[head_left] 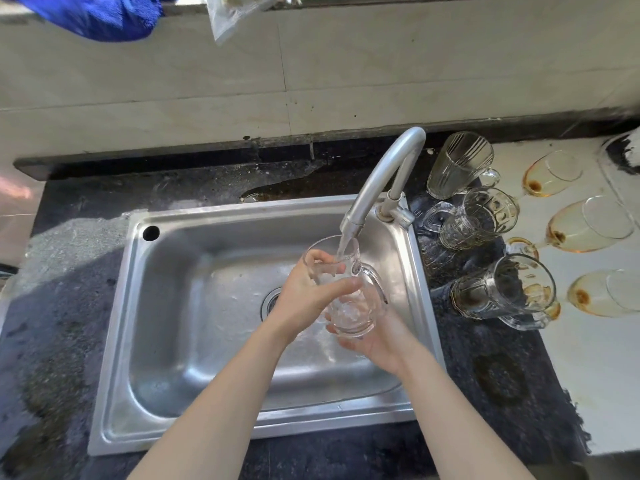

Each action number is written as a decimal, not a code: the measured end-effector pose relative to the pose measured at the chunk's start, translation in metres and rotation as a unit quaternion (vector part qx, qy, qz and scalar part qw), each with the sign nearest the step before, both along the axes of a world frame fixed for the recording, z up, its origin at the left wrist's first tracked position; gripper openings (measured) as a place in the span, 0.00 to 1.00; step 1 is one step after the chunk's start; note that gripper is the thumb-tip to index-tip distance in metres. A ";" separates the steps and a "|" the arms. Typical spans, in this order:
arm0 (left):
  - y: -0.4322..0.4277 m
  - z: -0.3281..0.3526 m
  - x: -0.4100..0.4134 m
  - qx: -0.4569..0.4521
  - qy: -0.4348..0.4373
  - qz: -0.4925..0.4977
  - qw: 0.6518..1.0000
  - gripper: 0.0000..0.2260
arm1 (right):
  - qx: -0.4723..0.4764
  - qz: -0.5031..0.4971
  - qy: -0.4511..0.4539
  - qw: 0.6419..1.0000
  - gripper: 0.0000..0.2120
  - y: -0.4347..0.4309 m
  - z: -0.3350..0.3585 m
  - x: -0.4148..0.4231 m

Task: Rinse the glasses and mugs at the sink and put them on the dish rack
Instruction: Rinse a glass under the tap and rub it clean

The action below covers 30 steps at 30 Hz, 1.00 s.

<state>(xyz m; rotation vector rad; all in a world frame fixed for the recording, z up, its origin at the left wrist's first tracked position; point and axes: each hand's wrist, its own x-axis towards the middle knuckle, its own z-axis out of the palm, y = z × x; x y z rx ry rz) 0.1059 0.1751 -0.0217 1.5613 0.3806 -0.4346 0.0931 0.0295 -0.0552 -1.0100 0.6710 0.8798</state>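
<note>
A clear glass mug (pixel 349 308) with a handle on its right is held tilted over the steel sink (pixel 166 341), under the running faucet (pixel 381 181). Water pours into its mouth. My left hand (pixel 304 296) has its fingers inside the rim and its thumb across the outside. My right hand (pixel 377 344) cups the mug's base from below. To the right of the sink, on the dark counter, stand three more glass mugs (pixel 460 164) (pixel 481 218) (pixel 505 289). Beyond them three stained amber glasses (pixel 550 174) (pixel 588 225) (pixel 602 294) lie on a white surface.
A blue cloth (pixel 100 15) and a clear plastic bag (pixel 232 12) hang from the ledge above the tiled wall. The sink's drain (pixel 272 301) sits just left of my hands. A puddle lies on the counter behind the sink. No dish rack is in view.
</note>
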 end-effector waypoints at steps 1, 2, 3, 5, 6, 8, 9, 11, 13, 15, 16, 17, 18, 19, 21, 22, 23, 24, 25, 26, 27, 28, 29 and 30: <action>0.000 0.000 0.000 0.034 -0.010 -0.004 0.999 0.27 | -0.090 0.037 -0.022 0.995 0.17 -0.001 0.001 0.002; 0.000 -0.002 0.000 0.074 -0.017 -0.013 0.997 0.27 | -0.192 0.080 -0.047 0.977 0.13 -0.003 0.004 0.004; -0.001 -0.002 -0.001 0.113 -0.024 -0.024 0.993 0.27 | -0.292 0.131 -0.083 0.944 0.11 -0.006 0.005 0.007; 0.000 -0.004 -0.001 0.197 -0.029 -0.047 0.979 0.26 | -0.428 0.228 -0.193 0.853 0.09 -0.014 0.009 0.016; 0.000 -0.004 -0.001 0.227 -0.027 -0.051 0.972 0.26 | -0.461 0.251 -0.243 0.816 0.08 -0.016 0.015 0.021; 0.003 -0.006 -0.001 0.250 -0.014 -0.052 0.967 0.28 | -0.521 0.239 -0.322 0.753 0.06 -0.017 0.030 0.034; 0.004 -0.006 -0.001 0.250 -0.007 -0.051 0.967 0.29 | -0.554 0.216 -0.361 0.719 0.06 -0.016 0.037 0.042; 0.005 -0.007 -0.001 0.244 0.005 -0.050 0.968 0.29 | -0.604 0.198 -0.418 0.649 0.08 -0.015 0.044 0.061; 0.004 -0.007 -0.001 0.234 0.008 -0.047 0.971 0.29 | -0.646 0.258 -0.424 0.581 0.14 -0.016 0.044 0.079; 0.002 -0.008 0.000 0.223 0.008 -0.047 0.974 0.28 | -0.676 0.347 -0.396 0.516 0.17 -0.018 0.042 0.093; 0.001 -0.008 0.000 0.221 0.006 -0.049 0.974 0.28 | -0.682 0.380 -0.388 0.491 0.17 -0.019 0.042 0.098; 0.000 -0.008 0.001 0.218 0.003 -0.050 0.975 0.27 | -0.682 0.402 -0.385 0.474 0.17 -0.019 0.043 0.102; 0.000 -0.009 0.001 0.215 0.003 -0.050 0.975 0.27 | -0.681 0.417 -0.386 0.461 0.16 -0.020 0.044 0.106; 0.000 -0.009 0.002 0.212 0.002 -0.049 0.976 0.27 | -0.680 0.427 -0.390 0.450 0.15 -0.020 0.045 0.109; -0.001 -0.010 0.004 0.207 0.004 -0.048 0.977 0.28 | -0.676 0.450 -0.393 0.432 0.14 -0.019 0.047 0.113; -0.001 -0.009 0.005 0.205 0.004 -0.047 0.978 0.28 | -0.674 0.455 -0.389 0.433 0.14 -0.020 0.048 0.116; -0.001 -0.009 0.005 0.201 0.005 -0.046 0.979 0.28 | -0.674 0.455 -0.383 0.438 0.14 -0.022 0.051 0.120; 0.000 -0.009 0.006 0.195 0.008 -0.044 0.980 0.28 | -0.676 0.455 -0.381 0.437 0.14 -0.023 0.054 0.123; 0.000 -0.008 0.006 0.186 0.012 -0.042 0.982 0.28 | -0.678 0.459 -0.387 0.424 0.13 -0.024 0.056 0.127; 0.001 -0.008 0.006 0.176 0.018 -0.039 0.983 0.28 | -0.680 0.470 -0.399 0.397 0.13 -0.025 0.058 0.130; 0.001 -0.007 0.006 0.164 0.023 -0.037 0.986 0.28 | -0.680 0.483 -0.410 0.369 0.12 -0.024 0.059 0.131; 0.002 -0.007 0.006 0.151 0.027 -0.034 0.988 0.28 | -0.680 0.491 -0.414 0.353 0.12 -0.023 0.060 0.133; 0.003 -0.006 0.006 0.136 0.029 -0.031 0.990 0.29 | -0.680 0.495 -0.413 0.349 0.12 -0.022 0.061 0.135; 0.003 -0.006 0.006 0.121 0.031 -0.030 0.992 0.29 | -0.681 0.496 -0.406 0.355 0.12 -0.022 0.063 0.138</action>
